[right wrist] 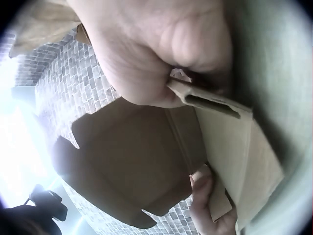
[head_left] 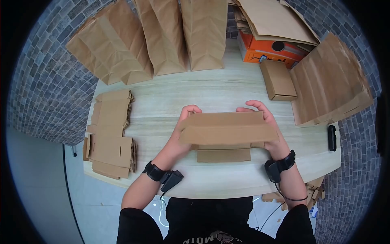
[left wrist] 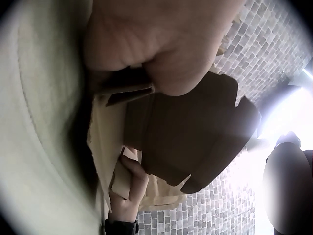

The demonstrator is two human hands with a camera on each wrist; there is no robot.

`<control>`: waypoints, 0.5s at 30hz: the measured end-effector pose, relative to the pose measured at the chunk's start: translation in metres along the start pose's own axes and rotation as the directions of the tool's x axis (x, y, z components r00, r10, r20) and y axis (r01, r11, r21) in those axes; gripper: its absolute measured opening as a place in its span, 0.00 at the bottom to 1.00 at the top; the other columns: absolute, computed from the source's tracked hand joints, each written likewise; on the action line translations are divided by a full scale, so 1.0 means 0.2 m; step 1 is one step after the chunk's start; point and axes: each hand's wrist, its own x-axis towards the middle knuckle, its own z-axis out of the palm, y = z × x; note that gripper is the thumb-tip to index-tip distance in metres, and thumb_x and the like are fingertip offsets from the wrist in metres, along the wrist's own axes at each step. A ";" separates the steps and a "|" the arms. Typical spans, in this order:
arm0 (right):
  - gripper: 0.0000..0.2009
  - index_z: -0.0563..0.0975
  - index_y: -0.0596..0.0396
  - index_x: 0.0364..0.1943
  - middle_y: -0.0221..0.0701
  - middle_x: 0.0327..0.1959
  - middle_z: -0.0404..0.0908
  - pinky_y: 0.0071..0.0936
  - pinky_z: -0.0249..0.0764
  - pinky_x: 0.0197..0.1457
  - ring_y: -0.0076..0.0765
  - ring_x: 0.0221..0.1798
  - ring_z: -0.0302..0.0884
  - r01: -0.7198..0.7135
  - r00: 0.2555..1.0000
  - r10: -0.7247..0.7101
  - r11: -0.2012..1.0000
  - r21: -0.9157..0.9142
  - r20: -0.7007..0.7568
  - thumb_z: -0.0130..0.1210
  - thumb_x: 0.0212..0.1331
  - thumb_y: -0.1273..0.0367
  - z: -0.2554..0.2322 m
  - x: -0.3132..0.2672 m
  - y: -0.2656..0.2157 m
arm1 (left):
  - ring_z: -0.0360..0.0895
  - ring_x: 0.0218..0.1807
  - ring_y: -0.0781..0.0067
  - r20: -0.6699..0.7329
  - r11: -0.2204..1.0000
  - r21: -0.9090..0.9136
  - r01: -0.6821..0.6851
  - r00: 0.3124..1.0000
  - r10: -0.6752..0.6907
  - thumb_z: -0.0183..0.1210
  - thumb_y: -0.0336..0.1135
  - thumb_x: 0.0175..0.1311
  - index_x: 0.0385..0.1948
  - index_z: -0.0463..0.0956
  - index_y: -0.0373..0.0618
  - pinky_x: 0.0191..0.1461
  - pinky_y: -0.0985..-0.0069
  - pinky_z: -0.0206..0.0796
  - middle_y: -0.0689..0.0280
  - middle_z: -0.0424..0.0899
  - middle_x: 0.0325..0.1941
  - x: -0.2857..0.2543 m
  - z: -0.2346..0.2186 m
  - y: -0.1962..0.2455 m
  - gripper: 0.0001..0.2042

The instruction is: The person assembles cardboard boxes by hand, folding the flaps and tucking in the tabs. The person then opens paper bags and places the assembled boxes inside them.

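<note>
A partly folded cardboard box is held between both hands near the front of the table. My left hand grips its left end, and my right hand grips the right end. In the left wrist view, the thumb and palm of the left hand close on a folded end flap, while the notched lid stands raised. The right wrist view has the right hand pinching the other end panel, whose folded edge shows a slot. Some fingers are hidden behind the cardboard.
Flat cardboard blanks are stacked on the left of the table. Tall paper bags stand at the back, another bag at right. Beside it are a closed small box, an orange box and a black object.
</note>
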 end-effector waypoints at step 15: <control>0.13 0.79 0.60 0.46 0.40 0.51 0.82 0.30 0.77 0.59 0.35 0.55 0.80 -0.031 0.976 0.055 0.993 0.115 -0.212 0.42 0.64 0.81 -0.05 0.02 -0.02 | 0.74 0.60 0.63 0.074 0.720 -0.663 0.205 0.975 -0.209 0.44 0.38 0.75 0.65 0.62 0.48 0.62 0.66 0.69 0.59 0.75 0.59 0.01 -0.05 0.11 0.19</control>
